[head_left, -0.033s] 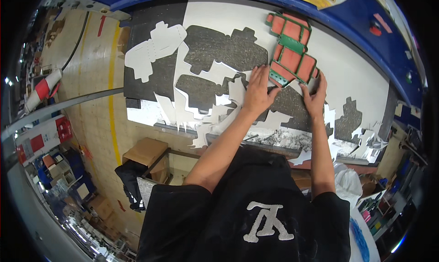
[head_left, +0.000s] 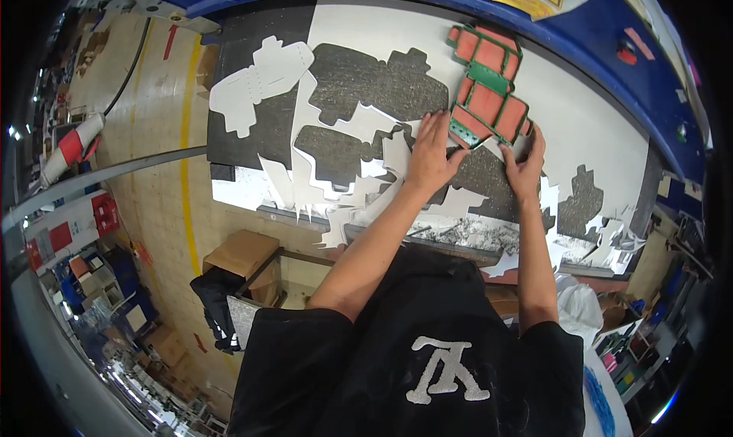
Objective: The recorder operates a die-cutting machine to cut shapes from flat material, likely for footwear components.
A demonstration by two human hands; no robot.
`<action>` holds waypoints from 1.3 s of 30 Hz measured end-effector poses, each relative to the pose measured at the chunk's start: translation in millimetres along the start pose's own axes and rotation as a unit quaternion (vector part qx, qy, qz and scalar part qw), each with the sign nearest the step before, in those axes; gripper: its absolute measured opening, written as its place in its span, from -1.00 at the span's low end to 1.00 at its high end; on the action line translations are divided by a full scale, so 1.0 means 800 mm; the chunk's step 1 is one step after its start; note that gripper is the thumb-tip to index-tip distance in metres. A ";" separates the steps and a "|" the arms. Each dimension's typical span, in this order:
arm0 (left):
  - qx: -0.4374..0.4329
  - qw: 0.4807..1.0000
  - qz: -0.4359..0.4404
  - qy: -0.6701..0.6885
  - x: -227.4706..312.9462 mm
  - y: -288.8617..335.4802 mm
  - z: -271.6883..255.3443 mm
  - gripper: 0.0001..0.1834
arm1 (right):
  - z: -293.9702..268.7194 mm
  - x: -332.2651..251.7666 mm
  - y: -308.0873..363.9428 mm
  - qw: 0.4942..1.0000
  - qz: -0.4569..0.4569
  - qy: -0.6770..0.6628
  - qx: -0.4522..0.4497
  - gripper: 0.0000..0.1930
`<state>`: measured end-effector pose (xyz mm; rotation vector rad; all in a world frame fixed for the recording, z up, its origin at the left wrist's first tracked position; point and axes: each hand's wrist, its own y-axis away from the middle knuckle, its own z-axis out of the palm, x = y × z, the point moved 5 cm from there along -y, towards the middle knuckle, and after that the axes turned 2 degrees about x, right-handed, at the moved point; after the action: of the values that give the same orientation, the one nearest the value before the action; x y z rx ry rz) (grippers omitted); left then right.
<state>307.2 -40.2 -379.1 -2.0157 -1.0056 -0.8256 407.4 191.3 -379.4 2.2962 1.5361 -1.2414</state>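
A cutting die (head_left: 482, 101) with red foam panels and green edges lies at the right of a white sheet (head_left: 374, 26). My left hand (head_left: 431, 156) holds its near left corner, fingers along the side and thumb by the near edge. At the near right corner, my right hand (head_left: 525, 168) grips the die between fingers and thumb. Left of it, die-shaped openings in the sheet bare the dark speckled board (head_left: 366, 78). A cut white blank (head_left: 259, 78) with tabs and fold lines rests at the far left of the board.
Torn white scraps (head_left: 313, 189) and dark crumbs lie along the near edge. A blue machine frame (head_left: 427, 6) borders the far side, with a red button (head_left: 627, 52) on the right. A cardboard box (head_left: 243, 252) stands at lower left, a white bag (head_left: 580, 307) at lower right.
The whole view has shifted very slightly. Both hands stay at the same corners of the cutting die.
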 end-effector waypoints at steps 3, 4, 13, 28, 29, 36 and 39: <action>-0.008 1.000 -0.008 0.002 -0.003 0.001 -0.005 -0.08 | 0.004 0.000 0.009 0.999 0.028 0.029 -0.003 -0.10; -0.001 1.000 -0.007 0.003 0.000 0.000 -0.005 -0.08 | 0.004 0.003 0.011 0.999 0.020 0.030 -0.003 -0.10; -0.055 0.997 -0.050 0.005 0.006 0.001 -0.002 -0.09 | 0.003 -0.008 0.009 0.998 0.035 0.037 -0.023 -0.01; -0.016 0.997 -0.076 -0.003 0.004 -0.008 0.002 -0.05 | 0.007 0.010 0.021 0.995 0.093 -0.018 -0.009 -0.04; -0.017 0.997 -0.078 -0.002 0.004 -0.010 0.002 -0.05 | 0.007 0.011 0.021 0.995 0.094 -0.017 -0.010 -0.04; 0.012 0.997 -0.072 0.002 0.001 -0.005 0.001 -0.06 | 0.010 0.005 0.016 0.995 0.092 -0.024 -0.018 -0.04; 0.014 0.998 -0.067 -0.006 -0.003 -0.007 0.002 -0.06 | 0.008 0.001 0.013 0.996 0.088 0.012 -0.021 -0.05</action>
<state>301.7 -37.7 -380.2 -1.9469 -1.1630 -0.8660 412.2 183.9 -387.2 2.3691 1.3205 -1.1304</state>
